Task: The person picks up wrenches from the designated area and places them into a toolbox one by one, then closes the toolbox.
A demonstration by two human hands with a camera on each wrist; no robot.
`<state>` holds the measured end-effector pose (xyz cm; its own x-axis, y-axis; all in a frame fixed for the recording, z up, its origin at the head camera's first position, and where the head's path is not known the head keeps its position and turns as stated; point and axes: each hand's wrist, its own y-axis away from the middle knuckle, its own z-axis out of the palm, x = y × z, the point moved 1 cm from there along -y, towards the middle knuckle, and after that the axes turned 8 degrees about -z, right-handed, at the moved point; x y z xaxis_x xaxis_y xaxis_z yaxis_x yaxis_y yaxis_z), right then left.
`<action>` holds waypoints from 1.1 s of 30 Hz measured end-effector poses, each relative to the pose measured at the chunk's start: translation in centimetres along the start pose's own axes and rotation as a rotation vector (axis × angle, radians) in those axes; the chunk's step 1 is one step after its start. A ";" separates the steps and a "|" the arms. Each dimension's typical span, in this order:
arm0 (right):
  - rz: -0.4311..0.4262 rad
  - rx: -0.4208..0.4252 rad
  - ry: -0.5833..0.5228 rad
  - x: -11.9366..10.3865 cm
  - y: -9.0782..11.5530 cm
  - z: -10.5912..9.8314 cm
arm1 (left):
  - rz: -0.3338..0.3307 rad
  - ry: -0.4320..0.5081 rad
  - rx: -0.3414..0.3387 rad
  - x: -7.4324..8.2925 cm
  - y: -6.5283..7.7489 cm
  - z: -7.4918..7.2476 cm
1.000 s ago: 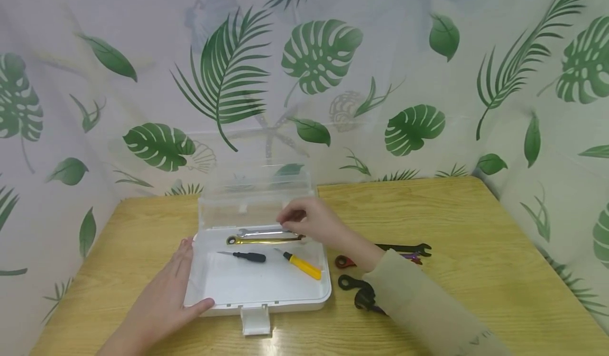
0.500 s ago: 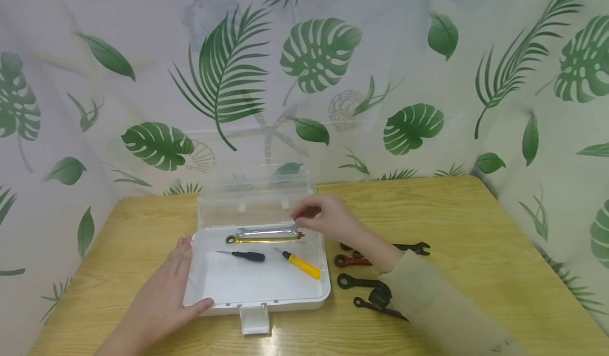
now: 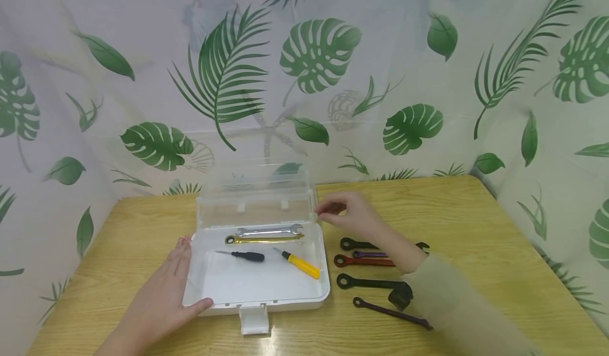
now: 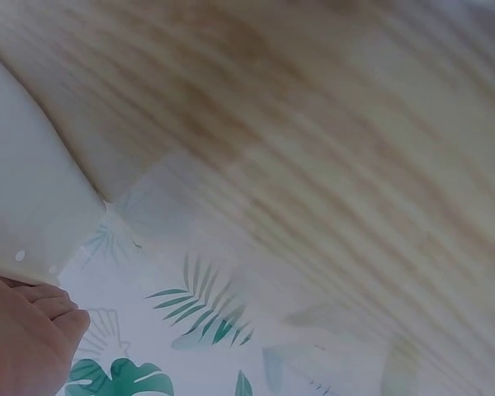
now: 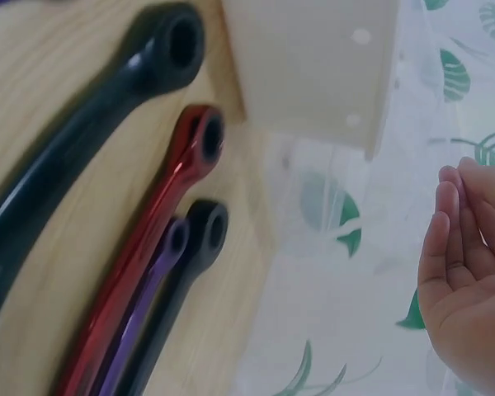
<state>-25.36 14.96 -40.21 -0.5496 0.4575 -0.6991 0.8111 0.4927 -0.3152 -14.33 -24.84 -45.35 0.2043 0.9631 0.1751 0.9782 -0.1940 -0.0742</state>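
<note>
My left hand (image 3: 162, 287) rests along the left side of a white toolbox (image 3: 228, 287), fingers extended and thumb at its front rim. Inside the box lie a silver open-end wrench (image 3: 268, 231), a gold ratcheting wrench (image 3: 264, 239), a small tool with a black handle and thin pointed tip (image 3: 247, 256), and a yellow-handled knife (image 3: 303, 265). Just off the box's back right corner, my right hand (image 3: 354, 216) hovers with loosely bent fingers. The right wrist view shows nothing between the thumb and fingers of that hand (image 5: 470, 264).
The clear lid (image 3: 257, 208) stands raised behind the box. Right of it on the table lie a red wrench (image 3: 363, 261), a purple wrench (image 3: 368, 254), several dark wrenches (image 3: 371, 282) and a short black piece (image 3: 400, 296). A leaf-patterned sheet (image 3: 371, 149) hangs behind.
My right hand has moved right from the silver wrench, out past the box's edge, leaving that wrench beside the gold one. More wrenches on the table show. The left hand stays put.
</note>
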 end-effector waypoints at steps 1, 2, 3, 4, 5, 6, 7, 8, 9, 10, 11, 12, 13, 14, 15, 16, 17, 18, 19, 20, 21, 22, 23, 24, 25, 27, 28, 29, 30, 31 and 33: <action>0.005 0.005 0.007 0.3 0.1 -0.2 | -0.001 0.001 0.000 0.0 0.0 0.0; 0.011 0.009 0.009 0.5 0.3 -0.4 | -0.002 0.003 0.000 0.0 0.0 0.0; 0.017 0.012 0.014 0.7 0.4 -0.5 | -0.002 0.004 0.000 0.0 0.0 0.0; 0.019 0.016 0.014 0.9 0.6 -0.7 | -0.001 0.005 0.001 0.0 0.0 0.0; 0.023 0.019 0.018 1.1 0.8 -0.9 | 0.001 0.005 0.002 -0.1 0.0 0.1; 0.029 0.023 0.022 1.3 0.9 -1.0 | 0.003 0.005 0.004 -0.1 0.0 0.1; 0.037 0.027 0.023 1.5 1.1 -1.2 | 0.004 0.004 0.005 -0.1 0.0 0.1; 0.043 0.031 0.026 1.6 1.3 -1.4 | 0.005 0.004 0.007 -0.1 0.0 0.1; 0.048 0.034 0.030 1.8 1.4 -1.5 | 0.006 0.004 0.009 -0.1 0.0 0.2; 0.052 0.038 0.033 2.0 1.6 -1.7 | 0.007 0.003 0.010 -0.1 0.0 0.2; 0.059 0.042 0.038 2.2 1.8 -1.8 | 0.008 0.004 0.012 -0.1 0.0 0.2; 0.068 0.045 0.041 2.4 2.0 -2.0 | 0.008 0.003 0.013 -0.1 0.0 0.2; 0.072 0.048 0.044 2.6 2.2 -2.1 | 0.006 0.004 0.013 -0.1 0.0 0.1; 0.077 0.051 0.051 2.8 2.5 -2.3 | 0.006 0.004 0.014 -0.1 0.0 0.1; 0.081 0.054 0.056 3.1 2.7 -2.4 | 0.006 0.002 0.013 -0.1 0.0 0.1; 0.086 0.058 0.061 3.3 2.9 -2.6 | 0.006 0.001 0.013 -0.1 0.0 0.1; 0.092 0.062 0.069 3.5 3.1 -2.8 | 0.005 0.001 0.013 0.0 0.0 0.1; 0.097 0.067 0.077 3.6 3.4 -2.9 | 0.003 -0.001 0.010 0.0 0.0 0.1; 0.101 0.071 0.083 3.8 3.6 -3.1 | 0.002 -0.003 0.010 0.0 0.0 0.1; 0.107 0.075 0.089 4.0 3.8 -3.3 | 0.001 -0.005 0.008 0.0 0.1 0.1; 0.114 0.079 0.092 4.1 4.0 -3.5 | 0.000 -0.004 0.007 0.0 0.1 0.1; 0.123 0.082 0.093 4.2 4.3 -3.7 | -0.001 -0.003 0.007 0.0 0.1 0.1; 0.133 0.083 0.093 4.3 4.5 -3.9 | -0.003 -0.001 0.007 0.0 0.1 0.2; 0.143 0.084 0.092 4.4 4.8 -4.1 | -0.003 0.000 0.008 -0.1 0.1 0.2; 0.154 0.084 0.091 4.5 5.0 -4.3 | -0.003 0.002 0.010 -0.1 0.1 0.2; 0.173 0.086 0.088 4.7 5.5 -4.7 | -0.003 0.008 0.012 -0.2 0.1 0.3; 0.179 0.088 0.089 4.8 5.7 -4.9 | -0.002 0.010 0.014 -0.2 0.1 0.3; 0.184 0.090 0.090 5.0 5.9 -5.0 | -0.003 0.011 0.015 -0.2 0.1 0.4; 0.187 0.094 0.093 5.1 6.1 -5.2 | -0.003 0.012 0.014 -0.2 0.1 0.4; 0.188 0.096 0.099 5.3 6.4 -5.4 | -0.003 0.014 0.014 -0.3 0.1 0.4; 0.187 0.097 0.110 5.6 6.8 -5.6 | -0.005 0.015 0.011 -0.3 0.1 0.4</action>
<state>-24.09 25.06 -42.66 -0.4019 0.6147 -0.6787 0.9135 0.3204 -0.2508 -14.34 -25.04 -45.81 0.1997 0.9611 0.1907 0.9788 -0.1868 -0.0839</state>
